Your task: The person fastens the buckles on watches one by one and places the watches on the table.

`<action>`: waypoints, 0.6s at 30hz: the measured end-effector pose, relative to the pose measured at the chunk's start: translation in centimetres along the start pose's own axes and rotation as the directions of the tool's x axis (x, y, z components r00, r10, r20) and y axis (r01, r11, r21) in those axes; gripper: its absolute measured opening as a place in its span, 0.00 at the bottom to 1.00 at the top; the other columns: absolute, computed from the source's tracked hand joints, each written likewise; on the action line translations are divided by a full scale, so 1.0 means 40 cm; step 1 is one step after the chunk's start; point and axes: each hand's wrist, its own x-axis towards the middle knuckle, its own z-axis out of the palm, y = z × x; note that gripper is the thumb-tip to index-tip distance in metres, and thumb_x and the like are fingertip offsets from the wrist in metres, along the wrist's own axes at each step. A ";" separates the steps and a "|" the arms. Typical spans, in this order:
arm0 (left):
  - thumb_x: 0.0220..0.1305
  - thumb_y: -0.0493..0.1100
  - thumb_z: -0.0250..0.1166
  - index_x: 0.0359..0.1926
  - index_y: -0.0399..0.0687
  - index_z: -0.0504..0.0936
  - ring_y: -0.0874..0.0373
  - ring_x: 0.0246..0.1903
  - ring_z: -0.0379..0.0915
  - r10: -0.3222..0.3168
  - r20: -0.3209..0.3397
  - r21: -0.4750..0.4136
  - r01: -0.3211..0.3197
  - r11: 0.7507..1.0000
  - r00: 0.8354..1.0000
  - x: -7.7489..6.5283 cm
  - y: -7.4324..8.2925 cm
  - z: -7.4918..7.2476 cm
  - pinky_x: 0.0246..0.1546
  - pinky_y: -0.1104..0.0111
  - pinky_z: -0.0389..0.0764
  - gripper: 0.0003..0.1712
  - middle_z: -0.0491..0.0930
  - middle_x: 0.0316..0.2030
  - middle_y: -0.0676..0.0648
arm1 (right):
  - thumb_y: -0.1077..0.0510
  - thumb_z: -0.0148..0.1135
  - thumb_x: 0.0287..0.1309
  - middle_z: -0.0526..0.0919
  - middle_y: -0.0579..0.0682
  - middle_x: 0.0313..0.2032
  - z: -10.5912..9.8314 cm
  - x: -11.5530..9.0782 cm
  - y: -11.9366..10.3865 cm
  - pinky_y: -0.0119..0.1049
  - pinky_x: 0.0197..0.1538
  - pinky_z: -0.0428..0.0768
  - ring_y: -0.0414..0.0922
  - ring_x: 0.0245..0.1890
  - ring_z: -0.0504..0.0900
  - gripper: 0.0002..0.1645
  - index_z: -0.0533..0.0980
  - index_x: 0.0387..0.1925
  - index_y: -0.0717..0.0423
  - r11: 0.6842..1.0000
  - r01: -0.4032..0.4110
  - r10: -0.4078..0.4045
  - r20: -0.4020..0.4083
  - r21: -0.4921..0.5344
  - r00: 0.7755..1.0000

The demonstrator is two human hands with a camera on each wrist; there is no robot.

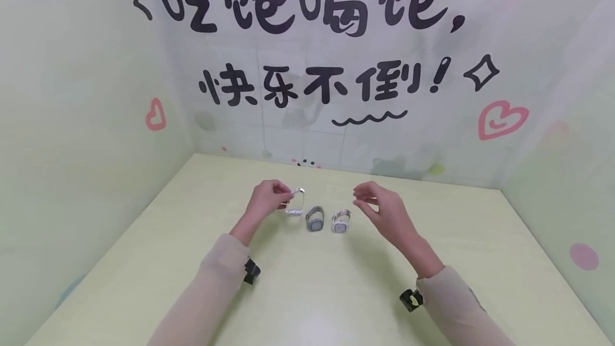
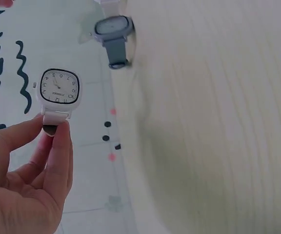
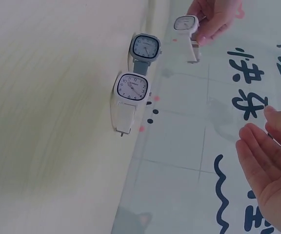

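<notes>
My left hand [image 1: 268,196] pinches a white wristwatch [image 2: 59,87] by its strap, between thumb and fingers; its square face with black numerals shows in the left wrist view. To the right of it on the table, a grey-blue wristwatch [image 1: 315,221] stands with its strap in a loop. Beside that one is a second white wristwatch [image 1: 340,222], its dial facing up in the right wrist view. My right hand [image 1: 381,207] hovers to the right of this watch, fingers loosely bent and holding nothing.
All three watches are over the pale yellow table [image 1: 307,282]. A white backdrop [image 1: 298,138] with black lettering and pink hearts rises behind and at both sides. Black cameras [image 1: 411,300] are strapped at both wrists.
</notes>
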 end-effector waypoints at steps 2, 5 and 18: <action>0.64 0.36 0.68 0.43 0.34 0.83 0.55 0.34 0.85 -0.055 0.011 0.040 0.054 0.998 0.998 0.014 -0.017 -0.003 0.37 0.70 0.86 0.10 0.84 0.40 0.38 | 0.62 0.67 0.62 0.87 0.54 0.44 -0.002 0.002 0.007 0.42 0.51 0.85 0.48 0.44 0.88 0.15 0.77 0.49 0.60 1.000 -0.004 0.004 0.006 0.006 1.000; 0.63 0.37 0.68 0.42 0.35 0.83 0.59 0.30 0.82 -0.110 0.031 0.106 0.106 0.989 0.993 0.031 -0.039 -0.003 0.35 0.72 0.85 0.09 0.84 0.38 0.40 | 0.63 0.66 0.62 0.87 0.55 0.44 -0.005 0.009 0.016 0.42 0.51 0.85 0.49 0.44 0.88 0.15 0.77 0.49 0.61 1.000 -0.005 0.005 0.006 0.014 1.000; 0.67 0.50 0.65 0.42 0.40 0.82 0.60 0.23 0.72 -0.189 0.080 0.557 0.114 0.823 0.979 0.031 -0.067 -0.019 0.24 0.71 0.71 0.16 0.78 0.25 0.49 | 0.61 0.65 0.64 0.86 0.58 0.46 -0.024 -0.006 0.072 0.47 0.54 0.84 0.53 0.48 0.86 0.17 0.76 0.52 0.64 0.994 -0.110 0.110 0.038 0.005 0.993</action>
